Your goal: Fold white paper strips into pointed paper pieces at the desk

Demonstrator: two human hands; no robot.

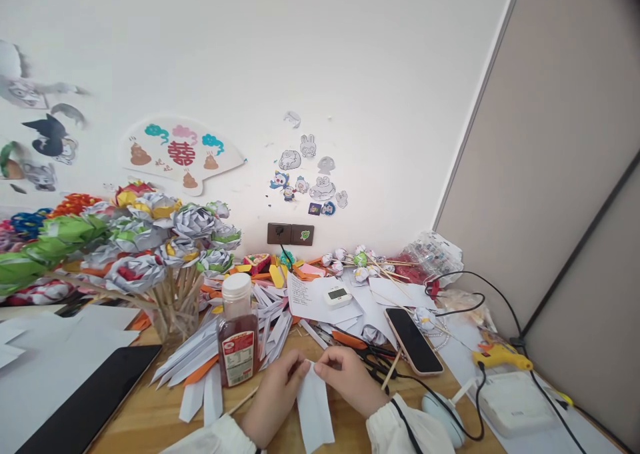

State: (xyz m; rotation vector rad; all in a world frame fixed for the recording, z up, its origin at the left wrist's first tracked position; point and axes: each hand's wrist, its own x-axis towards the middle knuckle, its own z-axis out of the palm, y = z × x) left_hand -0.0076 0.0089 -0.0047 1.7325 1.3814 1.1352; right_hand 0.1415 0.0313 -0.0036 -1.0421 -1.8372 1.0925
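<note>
**Inspector:** Wooden desk [150, 421] against a white wall with cartoon stickers, heavily cluttered. Reference landmark: the red-labelled bottle [237, 334] with the white cap. Report the hands.

**Assistant:** Both sit just right of the bottle, at the near edge. Left hand [277, 391] and right hand [350, 377] face each other, each closed in a narrow pinch on the top edge of a white paper strip [315, 407]. The strip hangs from the fingers toward the viewer, its upper end between the two thumbs.

**Inspector:** Surroundings?

**Assistant:** Behind the bottle, a fan of cut paper strips [260, 337]. Left of it, a jar of paper flowers [165, 241] on sticks and a dark tablet [85, 401]. Well right of it, a phone [414, 341], scissors [375, 361], and farther still a yellow glue gun [500, 357].

**Inspector:** Step in hand?

**Assistant:** By my judgement, folding the strip's top end; the fold looks barely begun. The next move would call for matched corners and a firm crease, with the strip kept flat and square.
</note>
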